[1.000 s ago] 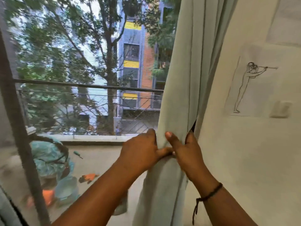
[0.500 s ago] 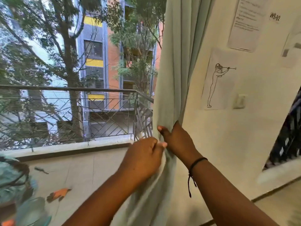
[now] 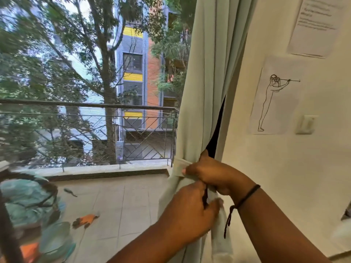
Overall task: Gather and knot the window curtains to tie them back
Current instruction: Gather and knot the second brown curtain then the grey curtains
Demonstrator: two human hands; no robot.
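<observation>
We hold the pale green fabric curtain [image 3: 205, 88] bunched beside the cream wall [image 3: 284, 168]; right hand [image 3: 214, 173] pinches a fold, left hand [image 3: 190, 211] is closed below; we should keep the gather tight while looping

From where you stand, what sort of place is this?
Probably an upstairs room in a flat: a curtain at a big window, a railed balcony outside, and a light switch on the wall.
</observation>
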